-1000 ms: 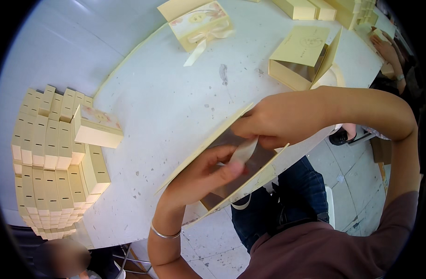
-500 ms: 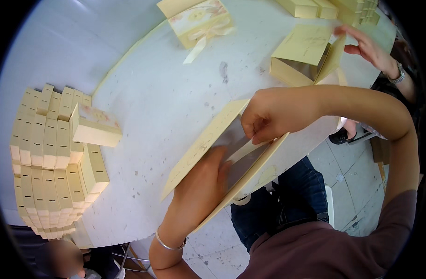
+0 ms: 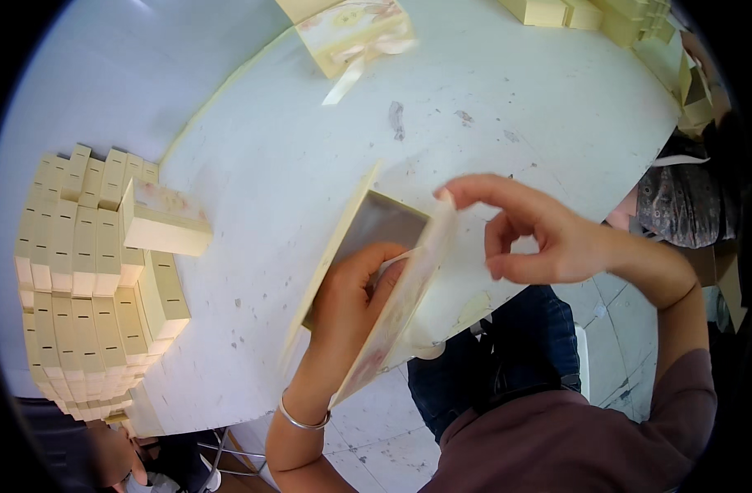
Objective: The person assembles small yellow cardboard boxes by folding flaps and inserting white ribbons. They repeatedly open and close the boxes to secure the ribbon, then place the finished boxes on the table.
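A cream gift box [image 3: 336, 246] stands tilted at the table's near edge, its grey inside showing between the side panels. Its floral-printed lid [image 3: 392, 316] leans half closed on the right. My left hand [image 3: 351, 292] reaches into the gap, thumb and fingers closed on a pale ribbon [image 3: 395, 258] beside the lid; part of the hand is hidden by the lid. My right hand [image 3: 540, 234] is off to the right, with its forefinger at the lid's upper edge. Its other fingers are bent and apart, with nothing in them.
Stacked cream boxes [image 3: 80, 279] fill the left side, a floral box [image 3: 166, 218] lying against them. A ribbon-tied floral box [image 3: 355, 37] sits at the far edge. More boxes [image 3: 548, 11] stand far right. Another person with an open box [image 3: 696, 94] is at the right edge.
My right hand has left the ribbon inside the box and moved right. The lid has swung in toward the box. The other person's open box has moved off the table to the right.
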Demonstrator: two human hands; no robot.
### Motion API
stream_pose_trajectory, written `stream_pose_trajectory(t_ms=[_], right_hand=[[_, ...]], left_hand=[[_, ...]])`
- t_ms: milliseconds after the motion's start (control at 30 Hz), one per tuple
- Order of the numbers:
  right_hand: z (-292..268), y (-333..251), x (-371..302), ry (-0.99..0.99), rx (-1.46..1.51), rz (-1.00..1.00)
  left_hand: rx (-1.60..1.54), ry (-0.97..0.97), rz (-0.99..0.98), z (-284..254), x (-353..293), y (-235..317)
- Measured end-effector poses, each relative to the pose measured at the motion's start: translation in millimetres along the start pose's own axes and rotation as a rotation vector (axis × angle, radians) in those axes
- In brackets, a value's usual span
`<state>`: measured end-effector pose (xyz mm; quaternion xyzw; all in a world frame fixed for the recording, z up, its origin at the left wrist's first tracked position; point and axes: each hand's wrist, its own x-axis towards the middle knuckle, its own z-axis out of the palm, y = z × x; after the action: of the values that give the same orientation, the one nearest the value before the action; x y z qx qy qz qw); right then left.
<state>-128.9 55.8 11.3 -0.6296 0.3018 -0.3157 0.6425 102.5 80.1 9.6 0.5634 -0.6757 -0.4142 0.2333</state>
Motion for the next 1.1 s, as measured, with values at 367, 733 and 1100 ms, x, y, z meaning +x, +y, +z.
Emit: stream_pose_trajectory(t_ms=[367, 733, 1100], right_hand=[[12, 46, -5, -0.033, -0.070, -0.438], [12, 48, -5, -0.041, -0.018, -0.415], [17, 54, -20, 0.038, -0.030, -0.536]], left_hand=[[0.333, -0.017, 0.355, -4, -2, 0], [-0.464, -0.126, -0.017, 10, 2, -32], [0.197, -0.032, 0.259, 4, 0, 8]])
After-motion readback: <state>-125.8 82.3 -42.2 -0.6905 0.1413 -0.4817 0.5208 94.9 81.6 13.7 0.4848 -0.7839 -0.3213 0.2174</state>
